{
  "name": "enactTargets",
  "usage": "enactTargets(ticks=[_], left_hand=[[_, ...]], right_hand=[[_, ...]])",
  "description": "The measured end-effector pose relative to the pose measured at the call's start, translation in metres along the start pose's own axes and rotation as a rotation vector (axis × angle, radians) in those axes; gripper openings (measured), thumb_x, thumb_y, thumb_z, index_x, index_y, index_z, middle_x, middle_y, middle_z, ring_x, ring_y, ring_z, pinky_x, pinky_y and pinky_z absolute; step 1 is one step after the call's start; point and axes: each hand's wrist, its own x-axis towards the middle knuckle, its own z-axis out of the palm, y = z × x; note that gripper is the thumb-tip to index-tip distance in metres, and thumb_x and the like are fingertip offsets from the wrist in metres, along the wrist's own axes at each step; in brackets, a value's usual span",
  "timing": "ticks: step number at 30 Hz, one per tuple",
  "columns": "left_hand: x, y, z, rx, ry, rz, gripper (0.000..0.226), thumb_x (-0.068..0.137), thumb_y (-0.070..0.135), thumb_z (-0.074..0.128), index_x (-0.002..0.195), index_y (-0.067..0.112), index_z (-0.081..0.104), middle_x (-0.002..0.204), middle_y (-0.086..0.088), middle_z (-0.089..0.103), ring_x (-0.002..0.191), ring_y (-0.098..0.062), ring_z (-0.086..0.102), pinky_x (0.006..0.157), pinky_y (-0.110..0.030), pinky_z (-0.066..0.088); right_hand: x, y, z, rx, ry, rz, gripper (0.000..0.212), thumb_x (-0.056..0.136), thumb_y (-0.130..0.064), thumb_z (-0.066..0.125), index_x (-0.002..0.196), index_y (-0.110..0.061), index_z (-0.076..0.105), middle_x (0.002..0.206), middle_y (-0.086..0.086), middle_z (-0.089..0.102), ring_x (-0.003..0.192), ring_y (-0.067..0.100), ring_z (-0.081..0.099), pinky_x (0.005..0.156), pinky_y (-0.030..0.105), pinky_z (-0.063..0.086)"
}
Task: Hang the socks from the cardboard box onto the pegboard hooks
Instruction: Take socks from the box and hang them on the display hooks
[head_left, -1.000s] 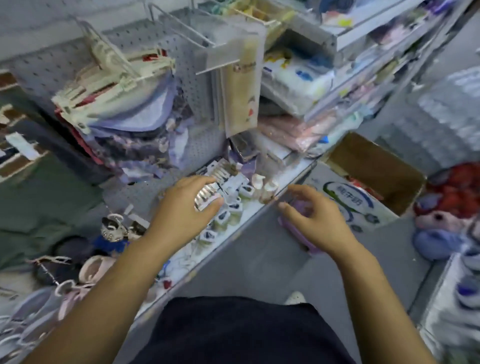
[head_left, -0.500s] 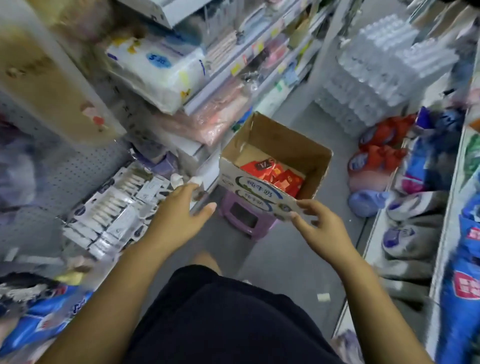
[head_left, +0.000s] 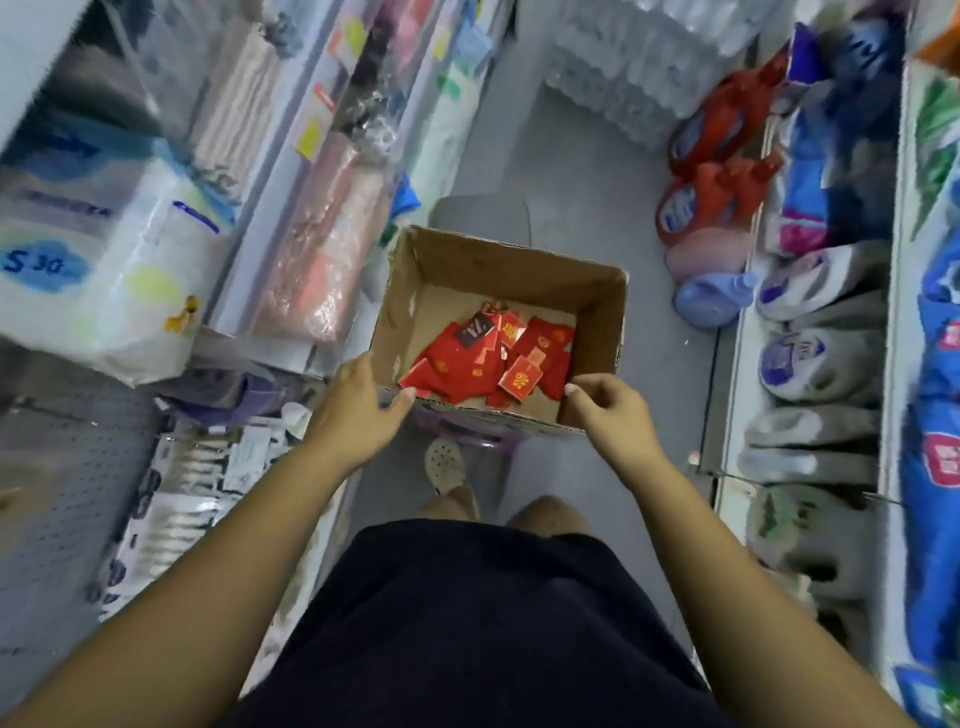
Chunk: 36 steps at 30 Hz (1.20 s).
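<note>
Cardboard box (head_left: 587, 291) sits open-topped in the middle of a narrow shop aisle, perched on a purple plastic stool (head_left: 467, 434) that just peeks out under its near edge. Down on the box floor there's a loose heap of red socks (head_left: 467, 364) with little red-and-gold card labels and one dark tag, all piled toward the near side. Both hands are right at the near rim. The left hand (head_left: 358, 410) is at the near-left corner, fingers loosely spread and half open, thumb tip touching the cardboard edge, not holding anything. The right hand (head_left: 610, 410) is at the near-right corner with fingers curled in more, thumb and forefinger close together right at the rim, but I honestly can't tell if it's pinching the edge or just resting there. Neither hand has a sock. Off to the lower left you can see a grey pegboard (head_left: 57, 499) panel, blurry, with white packaged stuff beside it. Left shelves hold a pack of diapers (head_left: 104, 249), and the right side has detergent bottles (head_left: 711, 202) on the floor.
</note>
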Motion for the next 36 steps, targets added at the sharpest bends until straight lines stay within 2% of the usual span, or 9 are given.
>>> enactTargets(ticks=[4,9,11,15,19,21,24,27,36], left_hand=[[0.069,-0.022,0.002,0.028,-0.042,-0.063,0.098,0.067,0.083,0.035,0.139,0.016,0.04,0.135,-0.013,0.057,0.121,-0.037,0.057,0.099,-0.055,0.049],[0.115,-0.03,0.008,-0.063,-0.165,-0.143,0.113,0.068,0.088,0.033,0.156,0.018,0.018,0.153,-0.015,0.045,0.138,-0.038,0.045,0.112,-0.056,0.039],[0.122,-0.028,0.011,-0.092,-0.178,-0.176,0.105,0.077,0.083,0.036,0.157,0.017,0.016,0.151,-0.018,0.047,0.136,-0.039,0.046,0.111,-0.054,0.04],[0.124,-0.019,0.023,-0.089,-0.167,-0.174,0.06,0.101,0.052,0.045,0.144,0.013,0.03,0.138,-0.016,0.055,0.122,-0.037,0.056,0.097,-0.041,0.046],[0.127,-0.015,0.03,-0.088,-0.134,-0.205,0.05,0.103,0.048,0.042,0.134,0.011,0.03,0.128,-0.02,0.061,0.111,-0.039,0.061,0.086,-0.041,0.048],[0.133,-0.009,0.032,-0.101,-0.061,-0.234,0.049,0.103,0.049,0.042,0.127,0.007,0.037,0.12,-0.021,0.064,0.105,-0.04,0.063,0.084,-0.044,0.051],[0.141,-0.001,0.038,-0.128,-0.018,-0.263,0.048,0.101,0.051,0.044,0.122,0.008,0.038,0.123,-0.017,0.061,0.106,-0.038,0.062,0.088,-0.048,0.051],[0.143,-0.004,0.045,-0.122,-0.014,-0.259,0.045,0.1,0.05,0.045,0.117,0.009,0.037,0.121,-0.016,0.059,0.105,-0.037,0.062,0.085,-0.046,0.051],[0.142,-0.002,0.045,-0.125,-0.02,-0.251,0.044,0.101,0.048,0.045,0.115,0.008,0.036,0.116,-0.014,0.06,0.098,-0.033,0.062,0.078,-0.043,0.051]], right_hand=[[0.044,-0.003,0.033,0.089,0.001,0.123,0.031,0.096,-0.034,0.064,0.12,-0.014,0.067,0.114,-0.001,0.069,0.107,0.016,0.063,0.095,0.037,0.055],[0.096,0.003,0.075,0.134,-0.075,0.303,0.015,0.094,-0.03,0.067,0.102,-0.018,0.068,0.104,0.001,0.07,0.102,0.023,0.067,0.095,0.046,0.056],[0.114,0.007,0.094,0.166,-0.099,0.368,0.01,0.094,-0.027,0.068,0.093,-0.017,0.068,0.099,0.003,0.071,0.1,0.024,0.068,0.094,0.046,0.056],[0.148,0.01,0.126,0.252,-0.158,0.497,0.012,0.097,-0.018,0.064,0.085,-0.016,0.067,0.095,0.011,0.069,0.085,0.023,0.064,0.082,0.039,0.058],[0.184,0.003,0.144,0.384,-0.172,0.606,0.01,0.1,-0.009,0.055,0.1,-0.015,0.064,0.091,0.006,0.063,0.079,0.016,0.059,0.064,0.021,0.05],[0.204,-0.001,0.151,0.371,-0.139,0.664,0.001,0.097,-0.015,0.061,0.097,-0.015,0.061,0.088,0.003,0.063,0.074,0.013,0.059,0.059,0.022,0.047],[0.231,-0.003,0.169,0.385,-0.146,0.714,0.029,0.091,-0.023,0.072,0.112,-0.007,0.062,0.105,0.009,0.069,0.088,0.022,0.067,0.075,0.035,0.059],[0.246,-0.006,0.189,0.351,-0.135,0.705,0.053,0.083,-0.027,0.081,0.126,-0.005,0.059,0.118,0.01,0.067,0.107,0.029,0.066,0.094,0.042,0.056],[0.237,0.018,0.201,0.101,0.056,0.54,0.041,0.085,-0.032,0.079,0.118,-0.009,0.07,0.119,0.005,0.065,0.106,0.021,0.065,0.096,0.036,0.054]])
